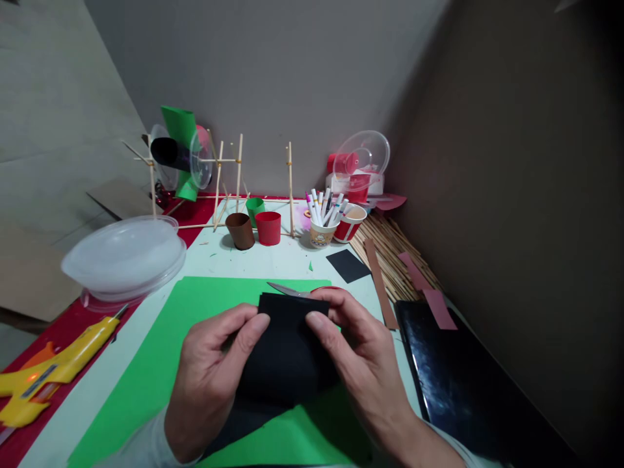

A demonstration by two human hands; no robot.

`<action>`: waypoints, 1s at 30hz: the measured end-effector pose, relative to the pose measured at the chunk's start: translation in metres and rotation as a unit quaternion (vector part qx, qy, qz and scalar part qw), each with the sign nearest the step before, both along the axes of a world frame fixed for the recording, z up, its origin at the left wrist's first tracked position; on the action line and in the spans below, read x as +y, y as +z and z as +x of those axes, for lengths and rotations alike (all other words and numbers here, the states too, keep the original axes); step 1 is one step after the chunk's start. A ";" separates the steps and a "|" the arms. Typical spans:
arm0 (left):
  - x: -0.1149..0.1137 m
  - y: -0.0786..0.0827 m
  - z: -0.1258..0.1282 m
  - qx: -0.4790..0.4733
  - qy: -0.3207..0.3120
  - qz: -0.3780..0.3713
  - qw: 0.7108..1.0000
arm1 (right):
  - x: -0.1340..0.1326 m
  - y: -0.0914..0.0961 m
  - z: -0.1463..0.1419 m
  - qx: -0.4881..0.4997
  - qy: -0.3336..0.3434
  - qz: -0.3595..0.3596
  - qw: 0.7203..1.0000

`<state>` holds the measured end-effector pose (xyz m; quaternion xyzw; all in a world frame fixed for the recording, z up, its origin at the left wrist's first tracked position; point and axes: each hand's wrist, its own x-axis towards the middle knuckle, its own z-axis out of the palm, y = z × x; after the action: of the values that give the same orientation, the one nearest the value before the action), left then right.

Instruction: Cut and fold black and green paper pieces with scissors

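Black paper (pixel 290 354) is stretched between my two hands, its top edge folded or doubled. My left hand (pixel 214 364) pinches the upper left corner between thumb and fingers. At the upper right corner my right hand (pixel 365 354) grips the same paper, thumb in front. A pair of scissors (pixel 287 290) with a red handle shows just behind the paper, blade pointing left; the handle is partly covered by my right fingers, so I cannot tell whether they hold it. Below lies a large green sheet (pixel 141 383), with the lower black paper hanging over it.
A yellow glue gun (pixel 63 367) with an orange light lies left, near clear plastic lids (pixel 127 257). Paper cups in brown (pixel 240 231) and red (pixel 268 229), a cup of markers (pixel 322 234) and stick frames stand behind. Wooden sticks (pixel 390 244) and a black glossy folder (pixel 463 383) lie right.
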<state>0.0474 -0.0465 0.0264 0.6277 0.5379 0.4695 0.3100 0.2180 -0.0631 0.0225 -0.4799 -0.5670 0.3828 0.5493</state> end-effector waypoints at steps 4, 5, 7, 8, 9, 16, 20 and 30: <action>0.001 -0.001 0.004 0.012 -0.016 -0.008 1.000 | 0.003 0.000 0.000 -0.002 -0.035 0.008 0.999; 0.001 -0.001 0.005 0.006 -0.026 -0.019 0.999 | 0.004 -0.001 0.000 -0.001 -0.041 0.008 0.999; 0.002 -0.001 0.006 -0.029 -0.065 -0.065 0.995 | 0.005 -0.002 0.001 0.003 -0.054 0.004 0.999; 0.002 -0.001 0.007 -0.054 -0.096 -0.102 0.989 | 0.005 -0.003 0.002 0.003 -0.065 0.001 0.998; 0.002 -0.001 0.007 -0.077 -0.132 -0.147 0.977 | 0.005 -0.003 0.003 0.003 -0.078 -0.002 0.997; 0.003 -0.005 0.013 -0.092 -0.295 -0.368 0.877 | 0.009 -0.001 0.007 0.024 -0.123 0.002 0.992; 0.006 -0.007 0.014 -0.083 -0.262 -0.371 0.887 | 0.010 -0.001 0.007 0.032 -0.127 0.004 0.991; 0.006 -0.007 0.013 -0.004 -0.191 -0.280 0.941 | 0.008 -0.002 0.007 0.017 -0.128 0.008 0.992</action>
<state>0.0607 -0.0405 0.0190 0.6046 0.5161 0.2347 0.5595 0.2250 -0.0549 0.0203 -0.5379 -0.4944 0.3129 0.6069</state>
